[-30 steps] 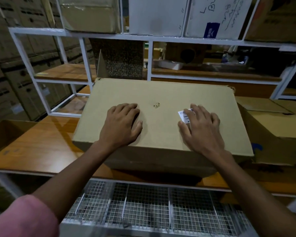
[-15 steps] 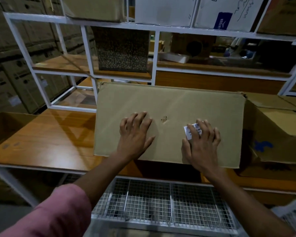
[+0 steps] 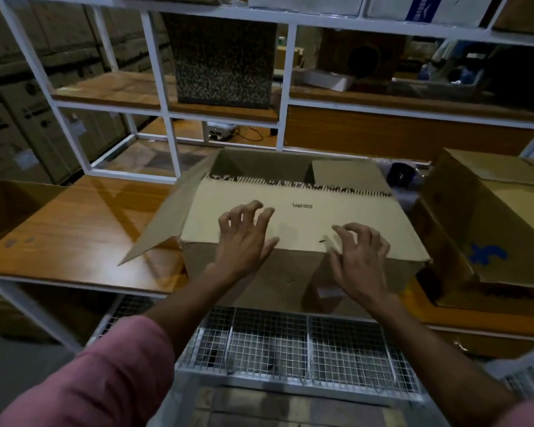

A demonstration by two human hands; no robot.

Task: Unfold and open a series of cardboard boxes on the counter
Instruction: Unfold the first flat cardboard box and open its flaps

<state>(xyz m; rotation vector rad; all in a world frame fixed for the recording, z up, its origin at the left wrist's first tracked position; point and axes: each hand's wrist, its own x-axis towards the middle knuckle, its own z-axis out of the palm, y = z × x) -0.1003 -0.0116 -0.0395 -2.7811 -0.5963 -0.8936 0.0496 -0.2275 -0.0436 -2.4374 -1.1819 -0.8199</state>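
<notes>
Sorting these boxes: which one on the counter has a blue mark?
The box at the right, blue splotch on its side; the middle box under the hands shows only small black print.

Dim, soft, wide-angle edge distortion

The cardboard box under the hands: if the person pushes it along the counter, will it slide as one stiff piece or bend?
The cardboard box probably flexes: its side flap hangs out loose and the far top is open. It looks light, likely empty, so it should slide easily on the glossy counter. Its near side overhangs the edge, so it may tip.
</notes>
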